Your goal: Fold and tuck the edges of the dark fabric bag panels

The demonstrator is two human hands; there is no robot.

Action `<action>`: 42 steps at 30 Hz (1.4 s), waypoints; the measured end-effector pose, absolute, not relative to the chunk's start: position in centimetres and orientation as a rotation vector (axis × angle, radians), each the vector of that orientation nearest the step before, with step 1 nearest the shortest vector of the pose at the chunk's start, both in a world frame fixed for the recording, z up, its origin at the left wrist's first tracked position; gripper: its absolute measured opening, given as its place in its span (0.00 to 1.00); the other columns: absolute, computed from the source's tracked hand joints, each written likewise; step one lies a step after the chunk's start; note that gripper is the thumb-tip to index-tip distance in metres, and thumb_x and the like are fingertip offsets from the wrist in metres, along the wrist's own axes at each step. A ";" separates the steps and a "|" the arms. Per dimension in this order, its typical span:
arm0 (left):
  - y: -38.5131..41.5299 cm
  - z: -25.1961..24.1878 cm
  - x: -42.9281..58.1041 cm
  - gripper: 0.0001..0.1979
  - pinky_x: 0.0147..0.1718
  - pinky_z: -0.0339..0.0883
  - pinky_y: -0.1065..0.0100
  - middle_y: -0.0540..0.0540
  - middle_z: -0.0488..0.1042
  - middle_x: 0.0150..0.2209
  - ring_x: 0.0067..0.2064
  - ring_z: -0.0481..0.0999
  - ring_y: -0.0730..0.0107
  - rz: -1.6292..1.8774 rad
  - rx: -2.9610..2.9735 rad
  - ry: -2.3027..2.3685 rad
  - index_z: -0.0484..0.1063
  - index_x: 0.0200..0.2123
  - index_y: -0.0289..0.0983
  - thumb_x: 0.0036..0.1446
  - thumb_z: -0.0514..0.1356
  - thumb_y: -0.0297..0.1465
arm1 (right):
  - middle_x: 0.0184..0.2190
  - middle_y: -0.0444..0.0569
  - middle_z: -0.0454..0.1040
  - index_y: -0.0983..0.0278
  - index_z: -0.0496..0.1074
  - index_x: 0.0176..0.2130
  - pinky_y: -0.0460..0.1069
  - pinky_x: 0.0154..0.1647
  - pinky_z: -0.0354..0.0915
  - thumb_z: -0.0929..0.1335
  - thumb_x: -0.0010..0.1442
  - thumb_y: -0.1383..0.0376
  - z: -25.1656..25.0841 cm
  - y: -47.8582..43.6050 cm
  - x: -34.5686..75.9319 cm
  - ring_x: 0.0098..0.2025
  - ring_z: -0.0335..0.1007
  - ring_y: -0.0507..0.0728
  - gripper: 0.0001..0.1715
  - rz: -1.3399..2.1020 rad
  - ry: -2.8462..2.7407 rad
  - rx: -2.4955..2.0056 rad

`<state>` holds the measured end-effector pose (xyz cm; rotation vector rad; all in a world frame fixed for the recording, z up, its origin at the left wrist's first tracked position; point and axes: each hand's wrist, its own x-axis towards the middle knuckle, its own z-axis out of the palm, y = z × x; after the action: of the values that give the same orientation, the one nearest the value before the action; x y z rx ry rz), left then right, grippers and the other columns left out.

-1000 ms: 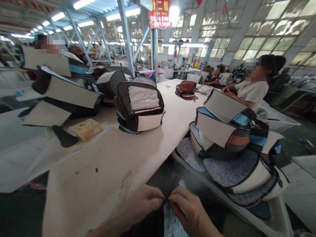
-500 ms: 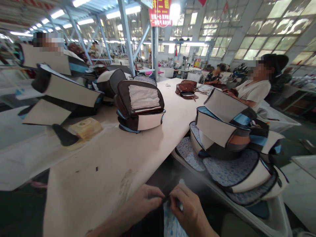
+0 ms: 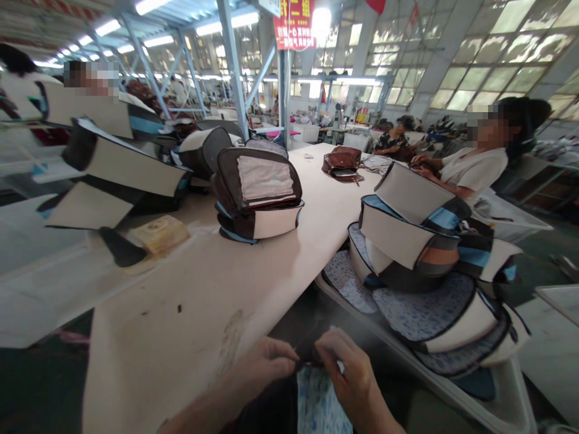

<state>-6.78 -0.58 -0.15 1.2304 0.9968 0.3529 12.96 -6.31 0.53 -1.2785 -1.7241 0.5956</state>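
Hands meet close to the body at a factory work table [image 3: 199,289], just off its near edge, as I look on from afar through the head camera. The left hand [image 3: 271,364] is closed in a pinch, thumb against fingertips, on the dark edge of a bag piece [image 3: 319,401] with blue-patterned lining. The right hand [image 3: 347,364] is curled beside it, its fingertips closed at the same edge; something pale shows between thumb and fingers, and I cannot tell what. The piece hangs below both hands at the bottom of my view, lining exposed, and I judge the two grips so near each other to draw a short stretch of edge taut and within easy sight.

To the right, a pale bin [image 3: 515,386] bears a heap of unfinished bags [image 3: 409,232], piled above its rim, likely to have them within arm's reach. On the table ahead, one dark bag [image 3: 257,178] sits on a light-sided bag [image 3: 275,223], stacked, I would guess, to save room. A yellowish block [image 3: 160,235] lies off to the left, and a brown bag [image 3: 341,163] rests farther along, well apart from the hands. Beyond the heap, a co-worker in a white shirt [image 3: 479,169] sits with hands in front, partly hidden from me.
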 end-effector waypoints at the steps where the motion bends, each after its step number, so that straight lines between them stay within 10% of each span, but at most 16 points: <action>1: -0.5 -0.3 -6.8 0.14 0.33 0.56 0.69 0.52 0.67 0.23 0.30 0.62 0.68 0.361 1.225 0.995 0.78 0.29 0.34 0.42 0.61 0.37 | 0.31 0.46 0.70 0.63 0.68 0.36 0.46 0.35 0.65 0.61 0.65 0.72 0.4 -6.4 13.0 0.33 0.68 0.53 0.09 0.611 -1.722 -1.251; 12: -0.2 -0.6 -7.2 0.15 0.39 0.61 0.67 0.49 0.76 0.28 0.34 0.69 0.64 0.379 1.210 0.975 0.81 0.33 0.35 0.44 0.61 0.36 | 0.38 0.52 0.71 0.64 0.71 0.45 0.49 0.37 0.69 0.64 0.64 0.72 -0.3 -7.0 12.9 0.38 0.70 0.56 0.10 0.512 -1.942 -1.155; 28: -0.6 1.3 -6.4 0.13 0.38 0.64 0.72 0.50 0.78 0.32 0.36 0.72 0.65 0.361 1.632 0.945 0.79 0.35 0.35 0.49 0.55 0.29 | 0.25 0.49 0.68 0.65 0.69 0.27 0.48 0.21 0.55 0.60 0.51 0.80 0.8 -5.9 11.4 0.26 0.66 0.56 0.13 0.122 -2.186 -1.420; 42: -0.4 0.2 -6.4 0.11 0.33 0.61 0.71 0.50 0.74 0.28 0.33 0.69 0.67 0.430 1.466 0.992 0.80 0.31 0.35 0.43 0.59 0.29 | 0.30 0.49 0.71 0.64 0.70 0.34 0.47 0.30 0.62 0.64 0.58 0.73 1.8 -6.2 12.2 0.31 0.69 0.55 0.06 0.500 -2.096 -1.383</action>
<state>-6.35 -0.43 0.23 1.4656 0.9921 0.4299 12.18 -6.18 1.80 -1.3826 -2.0965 0.5002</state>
